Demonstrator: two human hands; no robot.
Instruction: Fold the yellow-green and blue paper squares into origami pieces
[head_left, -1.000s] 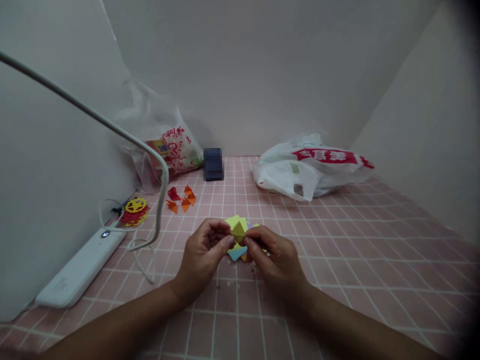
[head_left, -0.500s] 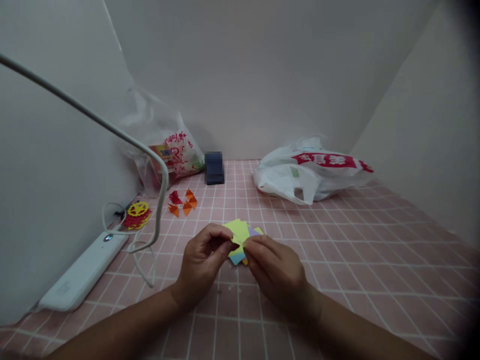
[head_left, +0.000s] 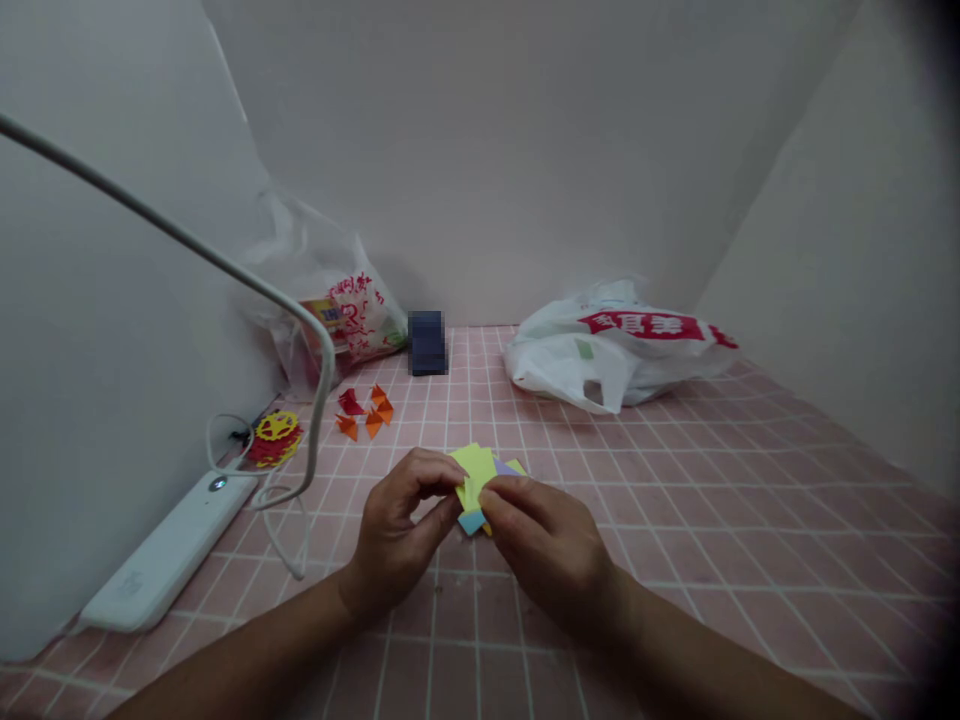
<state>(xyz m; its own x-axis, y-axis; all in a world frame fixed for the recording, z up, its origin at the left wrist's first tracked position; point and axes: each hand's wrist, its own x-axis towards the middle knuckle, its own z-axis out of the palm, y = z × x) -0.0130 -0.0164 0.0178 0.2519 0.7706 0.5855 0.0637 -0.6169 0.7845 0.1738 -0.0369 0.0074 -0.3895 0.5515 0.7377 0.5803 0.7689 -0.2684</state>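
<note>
Both hands meet over a small pile of coloured paper sheets [head_left: 474, 460], yellow on top, with purple and blue corners sticking out. Between my fingertips is a small yellow paper [head_left: 470, 493], which blends with the sheets behind it. My left hand [head_left: 401, 520] pinches its left side with thumb and index finger. On the other side, my right hand [head_left: 555, 540] is closed with its fingertips pressed on the paper, covering part of it.
Several small orange and red folded paper pieces [head_left: 375, 424] lie beyond my left hand. Left of them are yellow and red cut-outs [head_left: 276, 428], a white power bank [head_left: 169, 550] and a cable [head_left: 311, 440]. Plastic bags [head_left: 367, 310] [head_left: 555, 365] flank a dark box-like object [head_left: 427, 343] at the back.
My left fingertips have shifted slightly, and more of the small yellow paper shows between my hands. The view has tilted a little; the other objects stay put.
</note>
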